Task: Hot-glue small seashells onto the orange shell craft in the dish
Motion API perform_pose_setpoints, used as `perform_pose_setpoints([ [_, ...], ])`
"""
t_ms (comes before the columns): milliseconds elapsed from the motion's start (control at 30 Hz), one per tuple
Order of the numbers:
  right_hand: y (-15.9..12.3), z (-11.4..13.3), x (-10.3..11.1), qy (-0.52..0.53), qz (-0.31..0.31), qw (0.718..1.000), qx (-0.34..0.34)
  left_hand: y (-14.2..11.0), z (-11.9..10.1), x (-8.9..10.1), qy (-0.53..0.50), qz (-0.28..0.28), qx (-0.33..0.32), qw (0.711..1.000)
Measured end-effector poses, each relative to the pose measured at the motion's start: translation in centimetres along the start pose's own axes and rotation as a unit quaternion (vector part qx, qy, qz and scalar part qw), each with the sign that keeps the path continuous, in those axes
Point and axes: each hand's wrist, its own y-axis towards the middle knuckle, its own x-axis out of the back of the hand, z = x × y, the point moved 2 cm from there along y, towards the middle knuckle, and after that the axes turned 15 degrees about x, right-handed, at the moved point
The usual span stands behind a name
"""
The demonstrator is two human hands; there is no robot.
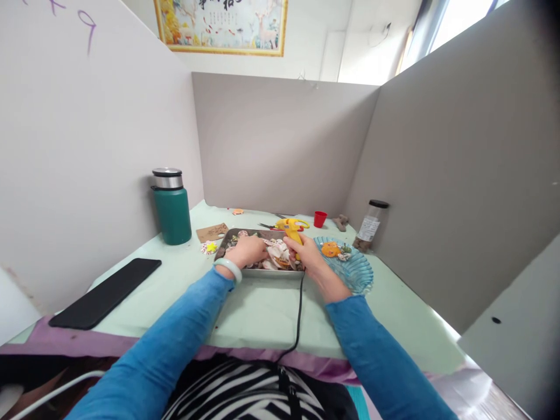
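My right hand (306, 255) is wrapped round a yellow hot glue gun (294, 228), held over the right end of a metal tray (273, 274). Its black cord (300, 315) runs down over the table's front edge. My left hand (247, 251), with a pale bangle at the wrist, reaches into the same tray with fingers bent down and together. Those fingertips touch the contents, and what they pinch is hidden. White and pinkish shells (277, 252) lie heaped between the two hands, with darker small pieces around them.
On the right a blue glass plate (361, 274) bears an orange piece (331, 249). Behind stand a red cup (319, 219) and a black-lidded jar (370, 226). Scissors (268, 226) lie behind the tray. Left are a green bottle (172, 213), cardboard (211, 233) and a black slab (109, 291). Grey panels enclose the table.
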Motion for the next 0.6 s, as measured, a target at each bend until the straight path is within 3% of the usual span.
perform_pose_setpoints([
  [33,0.0,0.0,0.0,0.009,-0.004,1.000,0.003,0.6,-0.1,-0.2,-0.024,-0.010,0.019,0.999],
  [133,0.0,0.1,-0.1,0.023,-0.009,1.000,0.007,1.7,0.1,-0.6,-0.131,0.005,-0.039,0.991],
  [200,-0.1,0.2,-0.2,0.024,-0.003,1.000,0.008,1.8,1.1,-0.2,-0.173,-0.018,-0.052,0.983],
  [400,-0.1,0.3,-0.2,0.015,0.027,1.000,-0.006,0.4,5.0,0.5,-0.084,0.003,0.079,0.993],
  [533,-0.2,0.6,-0.2,0.013,0.032,0.999,-0.010,-0.6,4.4,0.0,-0.062,0.030,0.069,0.995],
  [600,-0.3,0.7,-0.2,0.013,0.033,0.999,-0.009,-0.9,3.5,-0.2,-0.036,0.009,0.061,0.997],
])
